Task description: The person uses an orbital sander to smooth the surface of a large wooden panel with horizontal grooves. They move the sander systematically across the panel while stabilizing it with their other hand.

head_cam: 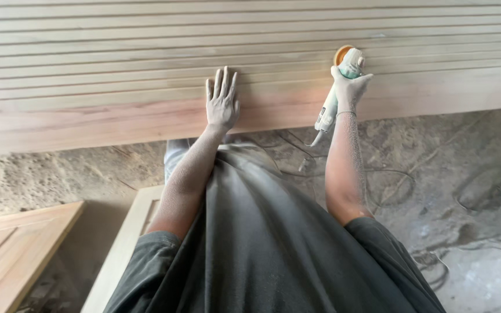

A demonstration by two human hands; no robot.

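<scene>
Sanding grooved wooden panel: right hand gripping sander, left hand flat (fingers spread).

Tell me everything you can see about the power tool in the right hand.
The sander is a small handheld power tool with a pale, dust-coated body and an orange round disc at its head. The right hand grips it near the head, pressing the disc against the grooved wooden panel. Its tail end points down toward the floor.

A dusty floor spreads below — grey, gritty, crossed by loose cables. Pale wooden panelled door leaves lie at the lower left, one beside another — both powdered with sawdust. The light is soft, even daylight.
</scene>
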